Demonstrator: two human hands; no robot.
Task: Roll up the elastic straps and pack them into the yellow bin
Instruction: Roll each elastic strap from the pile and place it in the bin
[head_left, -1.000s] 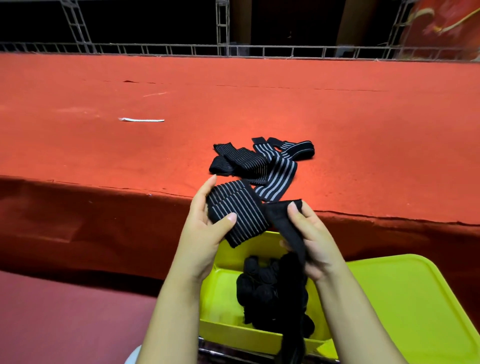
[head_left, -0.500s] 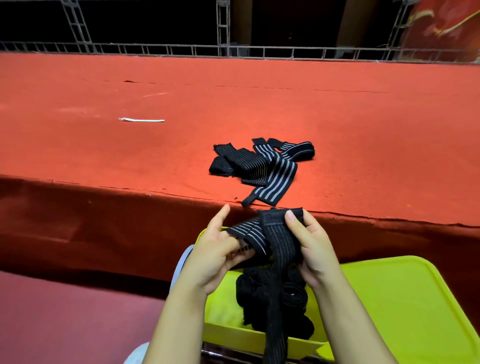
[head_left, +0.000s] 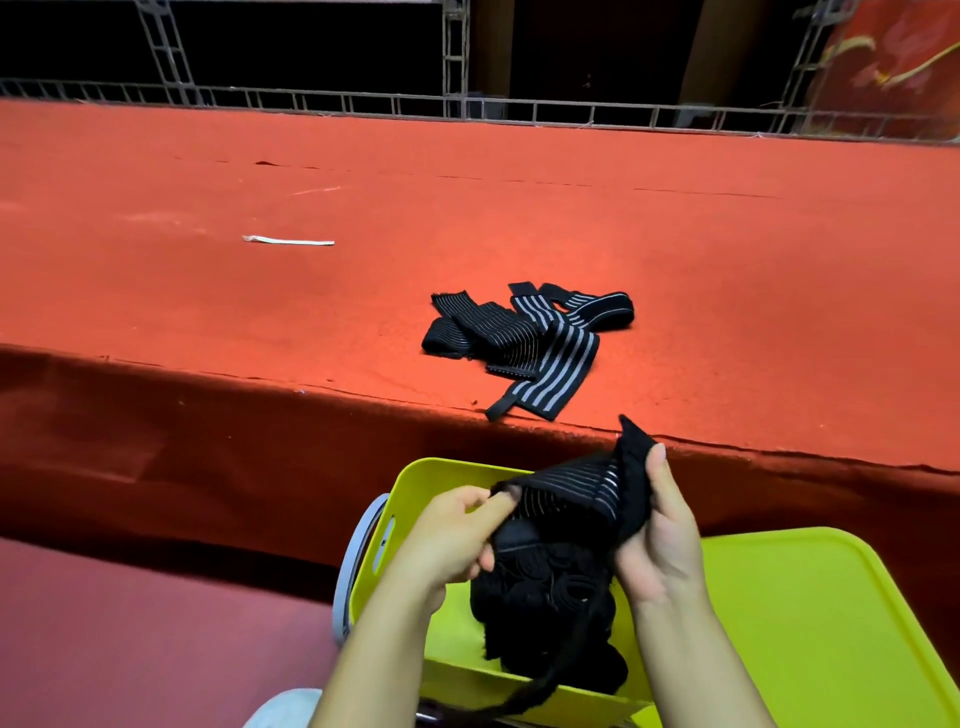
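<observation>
Shifted lower over the yellow bin (head_left: 410, 486) since 0.5 s ago: elastic strap (head_left: 576, 496), now partly wound. Left hand (head_left: 452, 540) pinching the near end, right hand (head_left: 660, 535) clasping the roll. Soft, light, springy, probably prone to unwinding; best gripped across the wound core. Loose straps (head_left: 524, 338) left on the red ledge (head_left: 208, 291).

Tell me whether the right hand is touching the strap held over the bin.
Touching. The head view shows the right hand gripping the strap, thumb on its upper edge.

Left hand (head_left: 449, 540) and right hand (head_left: 657, 535) face each other, fingers (head_left: 655, 467) curled, gripping.
</observation>
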